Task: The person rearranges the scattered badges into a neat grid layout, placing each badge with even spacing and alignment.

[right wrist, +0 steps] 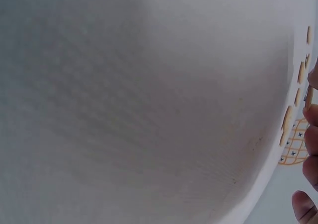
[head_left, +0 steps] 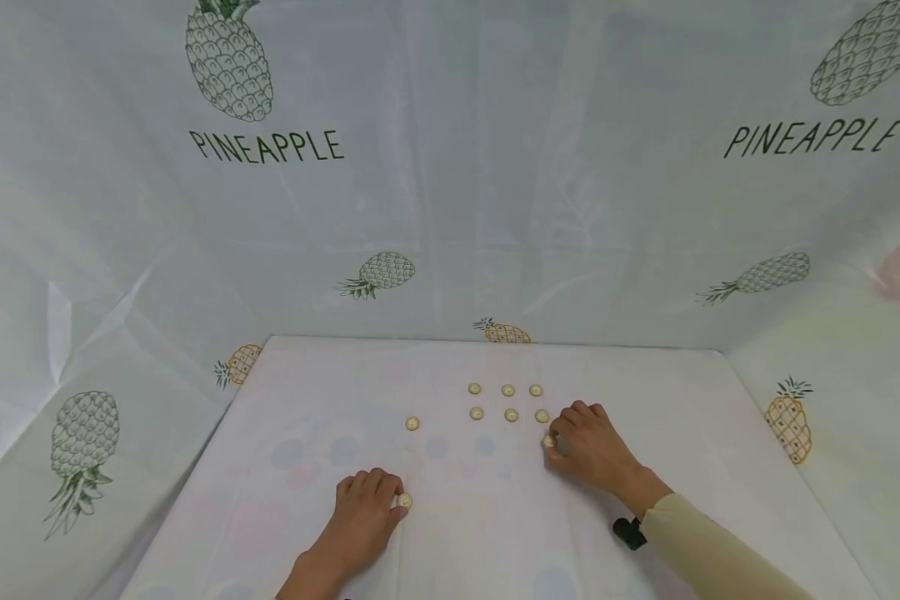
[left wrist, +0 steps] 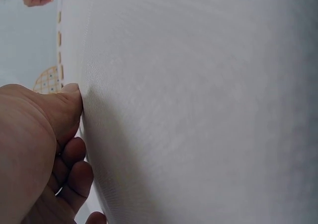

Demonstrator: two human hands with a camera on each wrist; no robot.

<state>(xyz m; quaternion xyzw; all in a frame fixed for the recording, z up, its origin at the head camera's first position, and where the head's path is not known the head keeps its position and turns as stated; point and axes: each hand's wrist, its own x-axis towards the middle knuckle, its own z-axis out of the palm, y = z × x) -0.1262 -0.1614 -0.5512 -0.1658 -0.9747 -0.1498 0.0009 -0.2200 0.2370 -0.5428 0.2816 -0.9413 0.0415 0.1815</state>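
In the head view my left hand point(head_left: 365, 514) is low on the white table, its thumb and forefinger pinching a small round pale-yellow wooden disc point(head_left: 405, 500). That disc is hidden in the left wrist view, where the thumb point(left wrist: 69, 102) meets the tabletop. My right hand point(head_left: 591, 446) pinches a similar disc point(head_left: 548, 441) between thumb and forefinger, its edge point(right wrist: 309, 98) showing in the right wrist view. Just beyond that hand lies another disc point(head_left: 542, 416), close to the held one. A lone disc point(head_left: 412, 423) lies ahead of my left hand. Faint marks on the discs are too small to read.
Several discs form two short rows, with a back-row disc point(head_left: 507, 390) and a front-row disc point(head_left: 511, 415) in their middle. The table point(head_left: 330, 367) meets a pineapple-printed sheet point(head_left: 450, 208) behind and at both sides. A black device point(head_left: 630, 533) is at my right wrist.
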